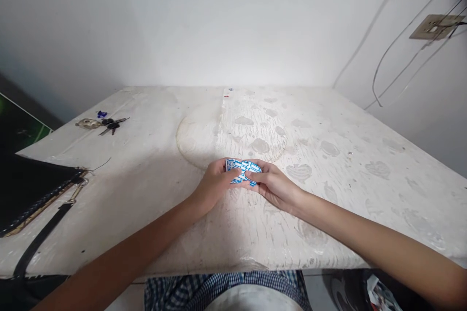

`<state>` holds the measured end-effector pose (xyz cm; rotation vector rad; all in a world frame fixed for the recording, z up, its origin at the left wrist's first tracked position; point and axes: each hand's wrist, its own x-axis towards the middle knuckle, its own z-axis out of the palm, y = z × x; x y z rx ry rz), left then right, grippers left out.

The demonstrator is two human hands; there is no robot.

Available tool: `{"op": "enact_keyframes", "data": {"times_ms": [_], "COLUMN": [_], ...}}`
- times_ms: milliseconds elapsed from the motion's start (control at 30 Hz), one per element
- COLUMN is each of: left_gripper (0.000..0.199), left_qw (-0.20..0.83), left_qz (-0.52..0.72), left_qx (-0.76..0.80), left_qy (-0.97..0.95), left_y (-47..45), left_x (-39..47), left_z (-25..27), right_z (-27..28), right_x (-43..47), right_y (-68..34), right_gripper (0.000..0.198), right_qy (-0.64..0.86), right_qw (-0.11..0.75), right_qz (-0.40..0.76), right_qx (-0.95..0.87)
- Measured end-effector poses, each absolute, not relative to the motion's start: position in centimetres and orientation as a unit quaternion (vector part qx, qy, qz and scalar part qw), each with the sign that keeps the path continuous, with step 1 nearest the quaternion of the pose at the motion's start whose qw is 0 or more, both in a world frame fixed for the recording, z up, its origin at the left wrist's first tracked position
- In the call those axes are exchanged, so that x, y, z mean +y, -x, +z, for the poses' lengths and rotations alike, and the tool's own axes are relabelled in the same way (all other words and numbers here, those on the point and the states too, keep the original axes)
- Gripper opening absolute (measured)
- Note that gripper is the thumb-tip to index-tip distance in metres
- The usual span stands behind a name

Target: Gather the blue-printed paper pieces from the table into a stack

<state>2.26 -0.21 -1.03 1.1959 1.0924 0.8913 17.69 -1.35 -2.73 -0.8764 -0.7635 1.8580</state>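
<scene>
Between my two hands is a small bunch of blue-and-white patterned cards point(243, 165), spread unevenly so that their edges do not line up. My left hand point(218, 178) grips the left side, its thumb lying across the top face and its fingers behind. On the right side, my right hand point(273, 182) pinches the bunch in the same way, and the two thumbs nearly meet in the middle. Both hands are just over the pale worn tabletop point(153, 194), near its middle. The fingers behind the cards are mostly hidden.
Keys point(111, 125) lie at the back left beside a small blue scrap point(101, 114). A black bag point(34, 189) with a strap point(44, 240) rests on the left edge. Tiny scraps lie near the back wall point(219, 34). Loose wires hang by a wall socket point(434, 26) at right.
</scene>
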Motion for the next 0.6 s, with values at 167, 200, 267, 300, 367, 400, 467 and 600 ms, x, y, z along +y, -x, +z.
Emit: {"op": "enact_keyframes", "data": {"times_ms": [167,200,267,300,367,400,467,600], "left_gripper": [0.022,0.025,0.029,0.031,0.03,0.029,0.028,0.031], "left_qw": [0.579,0.565,0.547,0.552,0.586,0.606,0.617,0.539], "left_qz": [0.391,0.392,0.392,0.392,0.391,0.388,0.386,0.381], "left_qx": [0.481,0.487,0.492,0.491,0.482,0.478,0.477,0.488], "left_qy": [-0.53,-0.539,-0.551,-0.548,-0.521,-0.504,-0.493,-0.571], "left_y": [-2.2,-2.1,-2.2,-2.2,-2.2,-2.2,-2.1,-1.7], "left_x": [-0.2,-0.2,-0.3,-0.4,-0.4,-0.4,-0.3,-0.2], "left_z": [-1.0,-0.9,-0.7,-0.6,-0.3,-0.1,0.0,-0.2], "right_z": [-2.6,-2.6,-2.6,-2.6,-2.7,-2.8,-2.8,-2.8], "right_x": [-1.4,-1.4,-1.4,-1.4,-1.4,-1.4,-1.4,-1.4], "right_y": [-17.6,-17.6,-17.5,-17.5,-17.5,-17.6,-17.6,-17.5], "right_gripper": [0.029,0.029,0.029,0.029,0.029,0.029,0.028,0.03], "right_qy": [0.341,0.337,0.333,0.333,0.337,0.337,0.333,0.324], "right_qw": [0.46,0.459,0.457,0.457,0.458,0.46,0.462,0.461], "right_qz": [0.761,0.764,0.767,0.767,0.766,0.764,0.764,0.765], "right_qx": [-0.306,-0.306,-0.304,-0.303,-0.301,-0.3,-0.304,-0.311]}}
